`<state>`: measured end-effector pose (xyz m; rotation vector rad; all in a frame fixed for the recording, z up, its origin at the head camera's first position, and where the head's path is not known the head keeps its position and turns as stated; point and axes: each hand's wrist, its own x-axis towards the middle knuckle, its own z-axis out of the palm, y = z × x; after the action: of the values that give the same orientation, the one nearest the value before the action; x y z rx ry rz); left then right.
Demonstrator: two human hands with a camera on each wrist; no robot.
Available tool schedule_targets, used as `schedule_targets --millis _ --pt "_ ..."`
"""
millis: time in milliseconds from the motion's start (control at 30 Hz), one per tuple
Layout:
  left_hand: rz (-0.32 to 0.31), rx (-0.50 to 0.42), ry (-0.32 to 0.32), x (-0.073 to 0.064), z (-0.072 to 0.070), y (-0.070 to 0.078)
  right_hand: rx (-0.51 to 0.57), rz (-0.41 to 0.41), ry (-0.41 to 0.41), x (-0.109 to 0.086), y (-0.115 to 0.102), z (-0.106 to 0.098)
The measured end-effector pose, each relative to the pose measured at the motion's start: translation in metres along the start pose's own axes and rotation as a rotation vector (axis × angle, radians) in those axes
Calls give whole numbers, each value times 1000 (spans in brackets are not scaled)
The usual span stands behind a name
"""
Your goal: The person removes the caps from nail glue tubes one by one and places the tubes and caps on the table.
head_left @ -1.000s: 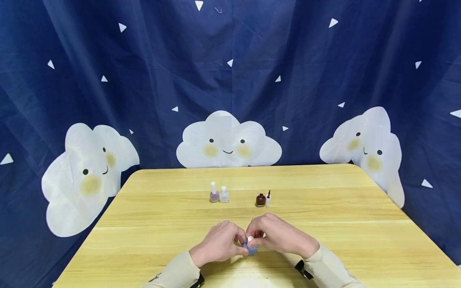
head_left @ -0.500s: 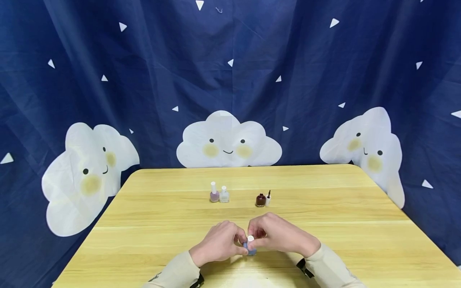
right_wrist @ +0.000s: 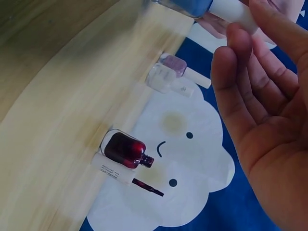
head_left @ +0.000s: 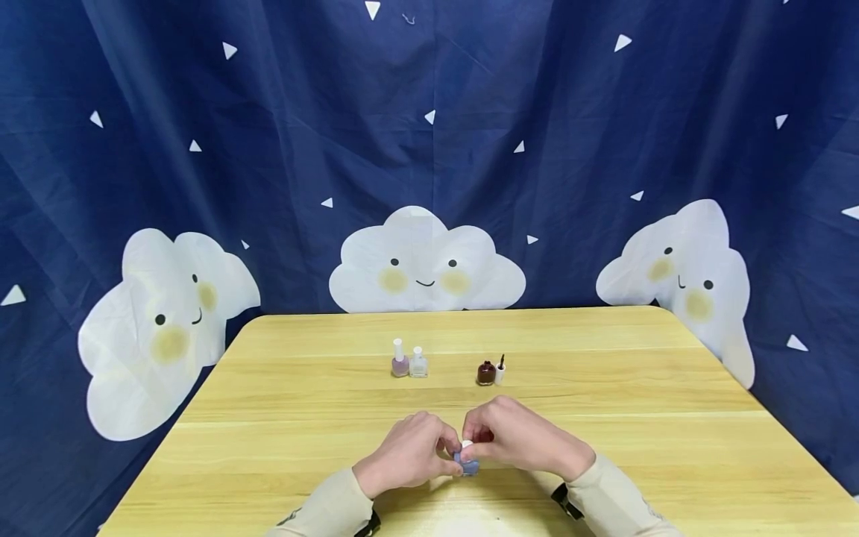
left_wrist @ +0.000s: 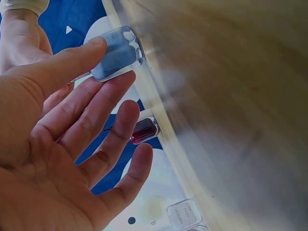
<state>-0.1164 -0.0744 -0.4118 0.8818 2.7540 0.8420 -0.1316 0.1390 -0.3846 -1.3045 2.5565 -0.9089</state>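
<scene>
A small blue nail polish bottle [head_left: 469,468] stands near the table's front, between both hands. My left hand [head_left: 412,451] pinches its glass body between thumb and index finger; in the left wrist view the blue bottle [left_wrist: 115,55] shows its base, and the other fingers are spread loosely. My right hand [head_left: 526,436] pinches the white cap [head_left: 467,444] from above. In the right wrist view the white cap [right_wrist: 233,13] sits at the blue bottle's neck, held by thumb and fingertips; how tightly it is seated I cannot tell.
Farther back stand a lilac nail polish bottle [head_left: 400,366] and a clear one [head_left: 418,365], both capped. Right of them is an uncapped dark red bottle [head_left: 486,374], its white cap [head_left: 499,375] beside it, brush up. A cloud-print curtain [head_left: 429,149] hangs behind the table [head_left: 302,395].
The right hand has shifted very slightly at the white cap, its fingers covering more or less of it. The left hand and the bottle have stayed in place.
</scene>
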Motion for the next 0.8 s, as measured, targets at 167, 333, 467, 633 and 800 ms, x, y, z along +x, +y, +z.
schedule_targets --millis 167,333,467,633,800 --pt "1 -2 2 0 -1 1 -44 -72 -3 1 -2 -1" --pt "8 17 16 -2 -2 3 -59 -94 -16 0 -4 -2" --pt "3 26 21 -3 -2 3 -44 -88 -36 -1 -4 -3" --pt "-7 28 15 -1 -1 2 -7 -40 -38 -1 -1 -2" --pt "-6 22 13 -1 0 1 -32 8 -8 1 2 3"
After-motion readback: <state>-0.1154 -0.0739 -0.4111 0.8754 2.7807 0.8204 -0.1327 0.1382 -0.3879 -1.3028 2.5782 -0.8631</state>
